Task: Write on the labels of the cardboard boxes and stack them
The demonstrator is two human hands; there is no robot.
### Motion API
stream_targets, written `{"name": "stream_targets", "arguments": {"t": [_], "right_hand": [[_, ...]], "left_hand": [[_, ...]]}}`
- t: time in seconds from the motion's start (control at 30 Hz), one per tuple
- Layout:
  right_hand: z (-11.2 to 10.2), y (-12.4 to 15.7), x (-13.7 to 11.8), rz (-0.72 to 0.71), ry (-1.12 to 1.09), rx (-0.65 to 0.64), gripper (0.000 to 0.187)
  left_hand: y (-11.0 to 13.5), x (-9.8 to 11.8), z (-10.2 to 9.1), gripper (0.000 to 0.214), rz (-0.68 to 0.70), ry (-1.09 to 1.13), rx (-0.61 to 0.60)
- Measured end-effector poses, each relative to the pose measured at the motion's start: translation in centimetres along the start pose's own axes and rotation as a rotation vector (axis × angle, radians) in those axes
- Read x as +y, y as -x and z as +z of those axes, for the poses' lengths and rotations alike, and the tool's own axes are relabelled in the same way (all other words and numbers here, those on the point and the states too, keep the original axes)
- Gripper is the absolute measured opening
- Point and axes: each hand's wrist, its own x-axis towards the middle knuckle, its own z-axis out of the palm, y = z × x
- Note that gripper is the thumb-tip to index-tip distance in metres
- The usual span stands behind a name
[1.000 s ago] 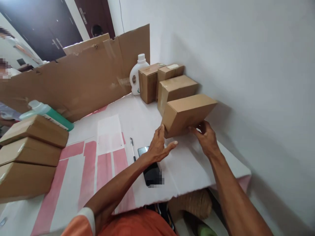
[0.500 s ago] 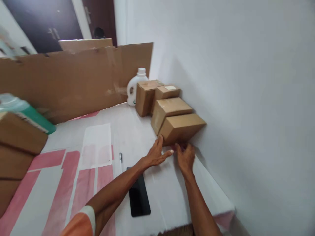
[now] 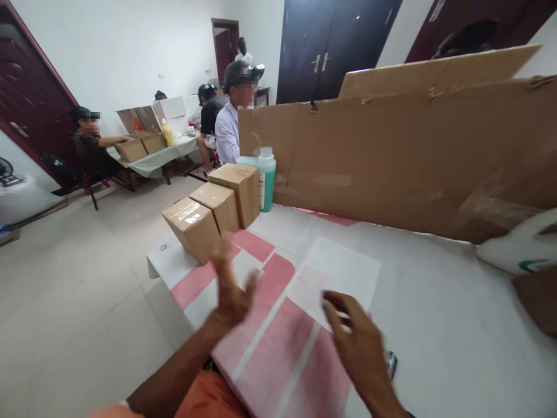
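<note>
My left hand [image 3: 230, 287] is raised over the left side of the table, fingers spread and somewhat blurred, holding nothing. Just beyond it, three cardboard boxes stand in a row: a near box [image 3: 194, 229], a middle box [image 3: 217, 204] and a far box [image 3: 243, 191]. A bottle of green liquid [image 3: 268, 183] stands behind the far one. My right hand [image 3: 357, 345] hovers above the pink and white tablecloth [image 3: 270, 325], its fingers loosely curved with a gap and nothing seen between them. A white sheet [image 3: 343, 267] lies ahead of it.
A tall cardboard panel [image 3: 369, 157] borders the table's far side. At the right edge are a white jug [image 3: 522, 244] and part of a brown box [image 3: 537, 299]. A small dark and silver item [image 3: 392, 364] shows beside my right wrist. Other people sit at a table [image 3: 152, 162] across the room.
The view has swung left, from the boxes by the wall to the row on the left. Both hands have come away from the wall-side box and moved left.
</note>
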Motion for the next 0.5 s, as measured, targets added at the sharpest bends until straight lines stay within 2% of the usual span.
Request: {"name": "stream_targets", "arguments": {"t": [0.03, 0.07, 0.1, 0.17, 0.23, 0.3, 0.37, 0.43, 0.5], "right_hand": [[3.0, -0.5, -1.6, -0.027, -0.070, -0.107, 0.032], [5.9, -0.7, -2.9, -0.061, -0.131, -0.217, 0.030], [8.6, -0.8, -3.8, -0.086, -0.176, -0.304, 0.028], [13.4, -0.6, -4.9, -0.108, -0.232, -0.430, 0.029], [17.2, -0.6, -5.4, -0.116, -0.267, -0.493, 0.040], [20.0, -0.9, -5.5, -0.113, -0.290, -0.503, 0.057], [21.7, -1.4, -5.4, -0.085, -0.304, -0.483, 0.071], [22.5, -1.5, -4.9, -0.055, -0.307, -0.461, 0.079], [22.2, -0.9, -4.0, -0.072, -0.305, -0.419, 0.080]], "left_hand": [[-2.3, -2.5, -2.4, 0.079, -0.045, -0.070, 0.179], [-4.4, -5.0, -4.5, 0.081, -0.164, -0.103, 0.316], [-6.3, -7.5, -6.3, 0.082, -0.251, -0.095, 0.375], [-9.1, -12.1, -8.9, 0.075, -0.455, -0.009, 0.381], [-10.2, -15.6, -10.3, 0.075, -0.585, 0.097, 0.281], [-9.8, -17.6, -10.6, 0.077, -0.657, 0.199, 0.157], [-8.1, -18.4, -10.4, 0.076, -0.686, 0.274, 0.070], [-5.5, -18.2, -10.0, 0.075, -0.691, 0.325, 0.026], [-2.3, -17.1, -9.3, 0.076, -0.683, 0.364, -0.010]]}}
